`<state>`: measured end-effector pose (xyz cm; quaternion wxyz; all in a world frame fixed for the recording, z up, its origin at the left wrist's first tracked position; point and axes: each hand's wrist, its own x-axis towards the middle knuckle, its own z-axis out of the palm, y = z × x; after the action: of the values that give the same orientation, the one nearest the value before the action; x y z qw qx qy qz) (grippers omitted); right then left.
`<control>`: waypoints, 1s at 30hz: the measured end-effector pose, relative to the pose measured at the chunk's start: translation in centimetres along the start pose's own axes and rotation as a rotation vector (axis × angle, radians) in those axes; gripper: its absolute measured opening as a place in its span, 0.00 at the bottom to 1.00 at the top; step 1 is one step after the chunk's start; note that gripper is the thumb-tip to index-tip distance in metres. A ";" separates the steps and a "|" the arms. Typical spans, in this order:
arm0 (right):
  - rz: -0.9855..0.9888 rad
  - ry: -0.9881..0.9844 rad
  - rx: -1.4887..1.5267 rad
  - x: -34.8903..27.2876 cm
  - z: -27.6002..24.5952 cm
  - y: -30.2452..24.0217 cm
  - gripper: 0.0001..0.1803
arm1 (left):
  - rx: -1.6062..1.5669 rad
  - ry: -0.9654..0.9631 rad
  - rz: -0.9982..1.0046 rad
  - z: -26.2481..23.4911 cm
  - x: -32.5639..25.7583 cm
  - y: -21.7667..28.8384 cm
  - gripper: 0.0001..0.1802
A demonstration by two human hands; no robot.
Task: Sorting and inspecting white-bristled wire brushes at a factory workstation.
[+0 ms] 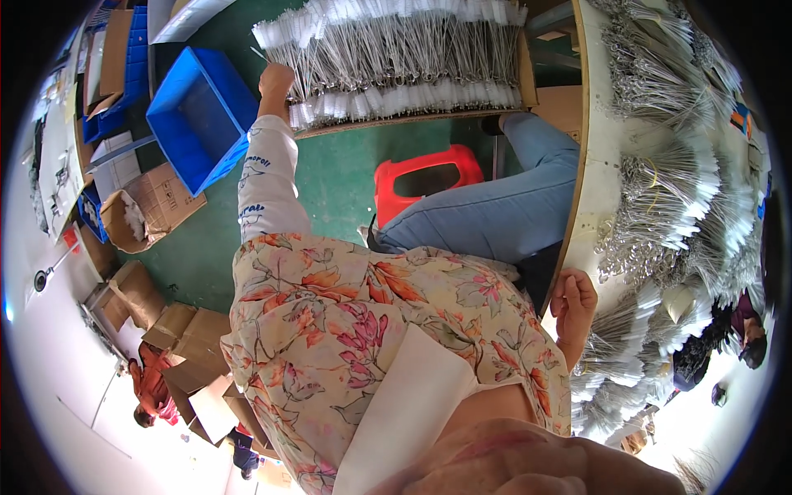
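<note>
My left arm reaches to the upper left, and my left hand [276, 80] is closed at the left end of a cardboard box [412, 120]. A thin pale stick-like thing [258, 54] juts out by its fingers; its kind is too small to tell. Packed in the box are many wire brushes [396, 58] with white bristles and twisted metal stems. My right hand [575, 307] is held beside the edge of the table [596, 140] on the right, its fingers curled in and nothing visible in them. Piles of similar wire brushes [660, 198] lie on that table.
An empty-looking blue bin [198, 124] stands left of my left arm. Beyond it is an open carton [157, 206] with white stuff inside. A red plastic stool [388, 186] is by my legs on the green floor. Other people [153, 384] are farther off, among stacked cartons.
</note>
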<state>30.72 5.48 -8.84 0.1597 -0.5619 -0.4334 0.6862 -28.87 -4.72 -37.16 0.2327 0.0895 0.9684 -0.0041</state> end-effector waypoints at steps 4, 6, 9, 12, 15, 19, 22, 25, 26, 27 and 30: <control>0.005 0.007 0.023 0.0 0.0 0.1 0.10 | -0.171 0.015 -0.064 0.9 1.0 0.3 0.20; 0.018 0.021 0.024 -0.1 0.0 0.1 0.10 | -0.112 0.082 -0.016 2.0 1.7 0.5 0.20; 0.011 0.040 -0.012 -0.2 0.0 0.3 0.10 | -0.045 0.148 0.091 3.0 2.0 0.4 0.18; 0.006 0.075 -0.008 -0.3 -0.1 0.4 0.11 | -0.027 0.136 0.326 3.7 2.0 -0.3 0.17; 0.005 0.105 -0.023 -0.4 -0.1 0.6 0.11 | 0.011 0.065 0.232 6.4 3.2 -0.6 0.16; -0.001 0.063 -0.006 0.3 -0.6 0.8 0.10 | 0.262 -0.353 0.172 6.4 11.3 -1.3 0.19; -0.029 0.070 -0.008 0.1 -0.2 0.7 0.10 | -0.017 -0.363 0.145 4.2 10.4 -2.8 0.20; -0.046 0.086 -0.003 0.0 -0.2 0.9 0.10 | 0.034 -0.434 0.180 1.2 8.9 -1.7 0.17; -0.058 0.098 -0.008 -0.2 -0.2 0.9 0.10 | -0.048 -0.605 0.082 -1.0 7.2 -0.1 0.15; -0.053 0.074 -0.002 -0.2 -0.3 0.8 0.10 | -0.128 -0.643 0.065 -3.3 5.9 -1.0 0.13; -0.052 -0.005 0.049 0.1 -1.0 0.9 0.10 | -0.274 -0.270 0.166 -7.7 2.6 -2.1 0.49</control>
<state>31.81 5.43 -9.56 0.1900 -0.5449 -0.4313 0.6935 -34.99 -5.97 -31.52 0.3700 0.1353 0.9092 0.1348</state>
